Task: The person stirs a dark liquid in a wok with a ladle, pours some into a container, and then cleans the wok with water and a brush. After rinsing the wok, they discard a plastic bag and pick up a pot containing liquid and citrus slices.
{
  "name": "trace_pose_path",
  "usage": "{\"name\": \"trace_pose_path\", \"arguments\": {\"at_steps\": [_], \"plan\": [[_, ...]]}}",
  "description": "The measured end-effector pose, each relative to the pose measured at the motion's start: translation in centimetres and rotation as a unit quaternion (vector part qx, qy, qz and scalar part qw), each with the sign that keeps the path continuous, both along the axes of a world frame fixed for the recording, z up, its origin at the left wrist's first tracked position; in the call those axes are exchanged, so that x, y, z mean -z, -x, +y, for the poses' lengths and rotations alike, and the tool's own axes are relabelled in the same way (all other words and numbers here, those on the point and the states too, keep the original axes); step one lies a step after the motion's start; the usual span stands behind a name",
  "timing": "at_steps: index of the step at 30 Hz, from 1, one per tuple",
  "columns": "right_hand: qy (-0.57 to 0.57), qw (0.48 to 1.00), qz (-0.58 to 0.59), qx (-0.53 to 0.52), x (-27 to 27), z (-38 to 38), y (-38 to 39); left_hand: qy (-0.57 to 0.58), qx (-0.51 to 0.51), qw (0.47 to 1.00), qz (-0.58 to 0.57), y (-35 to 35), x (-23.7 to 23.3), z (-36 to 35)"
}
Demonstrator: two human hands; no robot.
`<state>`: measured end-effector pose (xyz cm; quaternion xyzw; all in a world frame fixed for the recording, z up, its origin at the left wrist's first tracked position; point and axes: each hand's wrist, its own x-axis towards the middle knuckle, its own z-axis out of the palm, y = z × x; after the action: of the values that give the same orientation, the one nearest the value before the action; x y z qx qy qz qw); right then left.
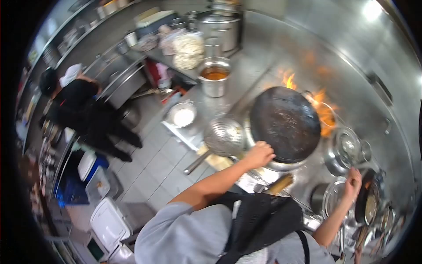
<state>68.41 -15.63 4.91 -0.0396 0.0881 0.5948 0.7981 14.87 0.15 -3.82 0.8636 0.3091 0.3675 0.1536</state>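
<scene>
Closest to the camera was the person's own grey shirt and black apron (259, 224). The left hand (259, 154) was closed tight on the near edge of a big black wok (285, 123), which sat tilted over the burner at the front of the steel stove top (255, 70). The right hand (354, 182) was low on the right with its fingers curled, among round steel bowls (347, 145) and dark pans; I could not tell if it held anything. Orange flames (325, 112) came up just behind the wok on its far right side. Just left of the wok lay a round metal strainer (224, 137) with a long handle. Past it stood a small steel bowl (182, 115) with something white inside. Farther on was a steel pot (215, 75) full of brown-orange liquid. Behind that were bags of pale food (188, 48) and a big shiny stock pot (222, 26). A tall steel wall (351, 57) rose behind the stove and shone in the light. To the left, the floor (154, 163) was made of grey tiles. White bins (107, 222) with lids and a blue crate (72, 187) stood on it. Farther off, another person in black clothes (79, 105) bent over a counter. High shelves (74, 31) ran along the far wall.
</scene>
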Motion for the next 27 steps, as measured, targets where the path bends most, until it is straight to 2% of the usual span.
{"name": "trace_pose_path", "arguments": {"at_steps": [1, 3, 5, 8, 10, 11, 15, 19, 21, 23, 24, 25, 27], "plan": [[0.015, 0.997, -0.043, 0.059, -1.3, -0.3, 1.6, -0.006, 0.013, 1.0, -0.011, 0.2, 0.0, 0.3], [-0.028, 0.99, 0.092, -0.099, -6.3, -1.5, 7.3, -0.002, 0.024, 1.0, -0.02, 0.5, 0.3, 0.7], [-0.032, 0.991, 0.073, -0.105, -10.1, -2.9, 13.5, 0.004, 0.029, 0.999, -0.017, 0.8, 0.2, 0.8], [-0.06, 0.987, 0.081, -0.123, -12.7, -4.3, 20.8, 0.003, 0.046, 0.999, -0.015, 1.0, 0.4, 1.2], [-0.093, 0.982, 0.07, -0.147, -12.7, -5.4, 24.4, -0.009, 0.05, 0.999, -0.011, 1.1, 0.7, 1.4], [-0.086, 0.983, 0.092, -0.135, -12.5, -5.7, 26.1, -0.008, 0.062, 0.998, -0.015, 1.1, 0.6, 1.4], [-0.046, 0.987, 0.046, -0.145, -10.6, -6.8, 31.5, 0.013, 0.088, 0.996, -0.014, 1.7, 0.0, 2.0], [-0.011, 0.984, 0.05, -0.17, -8.0, -7.2, 35.3, 0.021, 0.098, 0.995, 0.0, 1.6, 0.0, 2.3], [0.065, 0.982, -0.008, -0.174, -6.5, -7.6, 36.1, 0.024, 0.106, 0.994, 0.029, 1.4, 0.0, 2.4], [0.197, 0.953, -0.179, -0.148, -4.8, -8.2, 36.4, 0.026, 0.112, 0.993, 0.029, 1.4, -0.2, 2.4], [0.26, 0.904, -0.313, -0.128, -5.0, -8.1, 37.4, 0.021, 0.112, 0.993, 0.014, 1.2, 0.2, 2.5], [0.321, 0.833, -0.436, -0.111, -5.0, -7.9, 38.6, 0.022, 0.117, 0.993, 0.019, 1.2, 0.3, 2.5], [0.349, 0.744, -0.567, -0.057, -2.2, -8.9, 39.1, 0.02, 0.12, 0.993, 0.011, 1.3, 0.2, 2.3]]}}
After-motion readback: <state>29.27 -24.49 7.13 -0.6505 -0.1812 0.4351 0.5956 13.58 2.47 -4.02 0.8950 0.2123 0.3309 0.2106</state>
